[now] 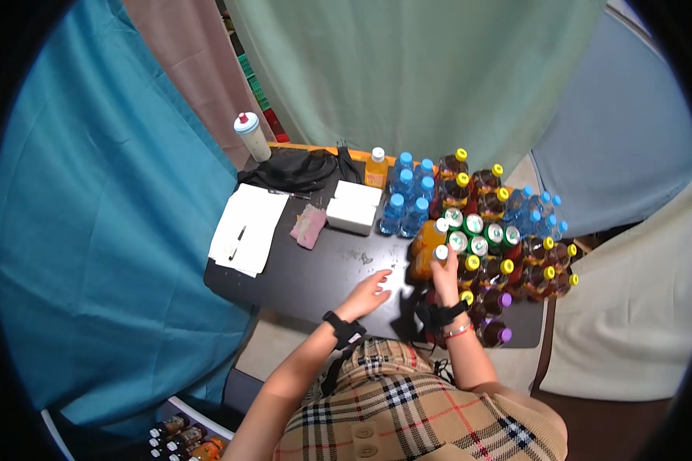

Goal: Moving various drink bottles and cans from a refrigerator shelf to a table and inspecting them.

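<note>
My right hand (446,275) has its fingers around the upper part of an orange drink bottle (425,266) with a white cap. A second orange drink bottle (427,236) stands just behind it. My left hand (367,296) hovers over the near part of the dark table (311,282), fingers apart and holding nothing. Green drink cans (476,235) are grouped just beyond my right hand. Dark drink bottles with yellow caps (492,269) stand to its right, and purple-capped bottles (492,302) sit nearer to me.
Blue-capped water bottles (402,199) stand beside a white box (352,214) and another orange bottle (376,170). Leftward lie a pink cloth (309,226), paper sheets (254,222), a pen (237,242) and black fabric (294,170). A shaker cup (254,138) stands at the far left corner.
</note>
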### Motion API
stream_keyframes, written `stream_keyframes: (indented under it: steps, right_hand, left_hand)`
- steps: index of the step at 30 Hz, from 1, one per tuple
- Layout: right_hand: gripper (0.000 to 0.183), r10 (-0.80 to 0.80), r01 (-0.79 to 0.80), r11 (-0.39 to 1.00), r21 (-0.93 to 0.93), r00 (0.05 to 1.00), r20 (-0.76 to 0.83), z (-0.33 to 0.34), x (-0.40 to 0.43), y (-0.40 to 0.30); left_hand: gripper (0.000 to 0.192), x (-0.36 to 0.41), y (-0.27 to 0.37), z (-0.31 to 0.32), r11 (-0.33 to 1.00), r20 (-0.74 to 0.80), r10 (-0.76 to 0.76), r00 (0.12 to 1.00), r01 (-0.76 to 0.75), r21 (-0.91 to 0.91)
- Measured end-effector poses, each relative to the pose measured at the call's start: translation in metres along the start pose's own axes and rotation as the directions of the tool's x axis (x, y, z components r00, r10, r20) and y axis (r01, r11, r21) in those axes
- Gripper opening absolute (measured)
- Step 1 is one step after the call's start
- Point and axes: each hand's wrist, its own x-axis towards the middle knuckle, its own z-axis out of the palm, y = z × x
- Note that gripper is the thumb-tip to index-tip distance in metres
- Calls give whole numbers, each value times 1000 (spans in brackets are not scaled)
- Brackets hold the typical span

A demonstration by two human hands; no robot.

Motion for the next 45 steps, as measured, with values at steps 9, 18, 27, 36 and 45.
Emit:
stream_keyframes:
  steps: [9, 18, 27, 36, 45]
  right_hand:
    - [31, -209, 244, 964, -104, 940, 269, 6, -22, -6]
    - [36, -305, 484, 853, -195, 766, 566, 37, -46, -41]
    - [39, -307, 485, 866, 123, 321, 896, 112, -136, -87]
    - [43, -331, 366, 805, 467, -376, 865, 159, -305, -134]
    - [46, -118, 149, 927, 345, -758, 642, 168, -469, -100]
  left_hand:
    - [70, 72, -4, 44, 943, 70, 125, 990, -140, 302]
    - [42, 13, -9, 15, 985, -314, 135, 940, -92, 149]
    - [43, -145, -18, -29, 992, -748, -38, 663, 118, 55]
    - [51, -354, -21, 8, 893, -931, -364, -2, 281, -350]
    - [58, -508, -33, 100, 886, -847, -339, -409, 164, -434]
